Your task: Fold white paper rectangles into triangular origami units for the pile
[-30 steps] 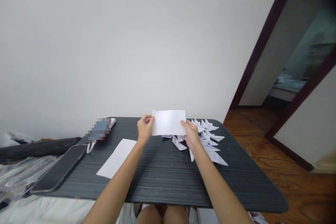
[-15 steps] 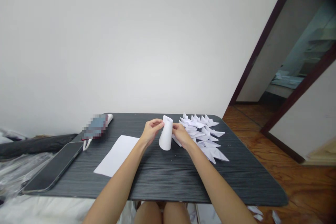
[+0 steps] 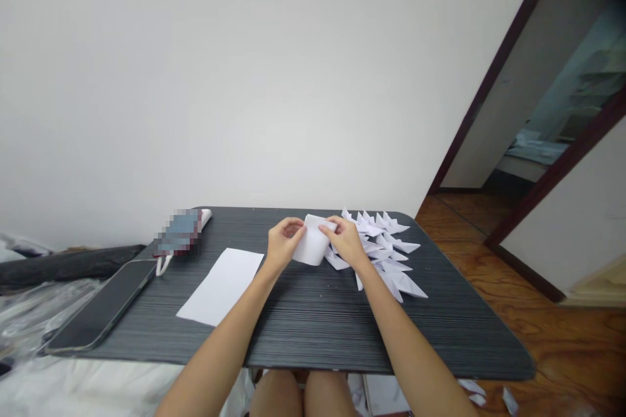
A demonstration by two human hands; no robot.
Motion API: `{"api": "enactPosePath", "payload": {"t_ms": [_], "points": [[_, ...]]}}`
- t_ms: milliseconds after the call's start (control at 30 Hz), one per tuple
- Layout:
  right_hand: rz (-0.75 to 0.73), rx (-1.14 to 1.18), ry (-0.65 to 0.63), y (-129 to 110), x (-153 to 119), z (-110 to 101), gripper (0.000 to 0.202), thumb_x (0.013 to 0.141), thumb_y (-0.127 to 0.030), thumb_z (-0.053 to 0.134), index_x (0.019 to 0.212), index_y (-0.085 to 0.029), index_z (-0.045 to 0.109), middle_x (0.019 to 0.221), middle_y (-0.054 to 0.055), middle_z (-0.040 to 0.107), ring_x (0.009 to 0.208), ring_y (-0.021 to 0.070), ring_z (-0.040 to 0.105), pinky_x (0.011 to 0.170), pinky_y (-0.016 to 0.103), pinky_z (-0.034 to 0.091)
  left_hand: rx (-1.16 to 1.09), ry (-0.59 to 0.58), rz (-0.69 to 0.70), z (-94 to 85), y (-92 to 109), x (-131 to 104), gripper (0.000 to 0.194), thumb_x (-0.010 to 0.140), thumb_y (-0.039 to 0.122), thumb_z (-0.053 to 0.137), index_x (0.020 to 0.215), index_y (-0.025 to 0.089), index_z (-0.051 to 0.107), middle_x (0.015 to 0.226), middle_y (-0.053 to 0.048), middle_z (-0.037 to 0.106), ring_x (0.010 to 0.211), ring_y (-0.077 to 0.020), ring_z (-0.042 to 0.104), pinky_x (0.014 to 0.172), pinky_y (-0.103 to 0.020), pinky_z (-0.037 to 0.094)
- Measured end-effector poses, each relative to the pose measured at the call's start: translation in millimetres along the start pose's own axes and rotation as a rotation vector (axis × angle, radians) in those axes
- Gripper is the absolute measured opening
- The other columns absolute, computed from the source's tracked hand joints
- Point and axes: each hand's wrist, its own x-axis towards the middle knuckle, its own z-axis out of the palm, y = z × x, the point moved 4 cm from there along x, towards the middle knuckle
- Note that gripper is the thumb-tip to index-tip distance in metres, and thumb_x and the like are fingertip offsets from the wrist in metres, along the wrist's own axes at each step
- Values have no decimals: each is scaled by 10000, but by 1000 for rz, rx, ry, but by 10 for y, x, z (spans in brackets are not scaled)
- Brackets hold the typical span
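Between my hands a white sheet of paper (image 3: 313,244) is bent over on itself, held above the middle of the dark table (image 3: 313,339). My left hand (image 3: 285,241) pinches its left top corner between thumb and fingers. At the top right, my right hand (image 3: 346,238) grips the other corner, its thumb lying on the paper's near face. Just beyond and to the right of that hand lie several folded white paper boats (image 3: 391,260), partly hidden by it. A flat white sheet (image 3: 222,287) rests on the table left of my left forearm.
A large dark phone (image 3: 102,306) lies along the table's left edge. Behind it is a blurred blue-and-red object (image 3: 178,233) with a white cable (image 3: 163,266). The white wall (image 3: 313,78) rises behind the table. Paper scraps (image 3: 474,391) are on the floor at the lower right.
The held paper has gone from a narrow upright curl to a wider, flatter folded shape. My right hand has shifted slightly right and up, onto the paper's top right corner.
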Motion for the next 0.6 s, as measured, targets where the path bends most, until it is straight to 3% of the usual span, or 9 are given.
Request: {"api": "enactPosePath", "payload": {"t_ms": [100, 267, 600], "points": [[-14, -4, -2, -4, -1, 1, 179, 640, -336, 573, 671, -161, 585, 614, 12, 569, 564, 141, 490, 514, 244, 377, 2, -36, 5, 5, 39, 5, 316, 651, 259, 606, 942, 141, 567, 804, -61, 604, 735, -144, 574, 651, -248, 471], [-57, -51, -28, -64, -26, 4, 173, 652, -329, 560, 682, -160, 587, 626, 13, 561, 569, 136, 480, 524, 243, 380, 98, -1, 52, -10, 107, 5, 177, 682, 298, 573, 729, 138, 633, 743, -53, 614, 717, -153, 570, 656, -259, 466], [-54, -58, -46, -106, -44, 1, 155, 662, -313, 548, 676, -161, 577, 625, 8, 559, 563, 131, 474, 528, 242, 377, 112, 9, 77, -21, 112, -2, 203, 683, 329, 562, 711, 147, 647, 708, -40, 618, 675, -146, 566, 615, -247, 449]]}}
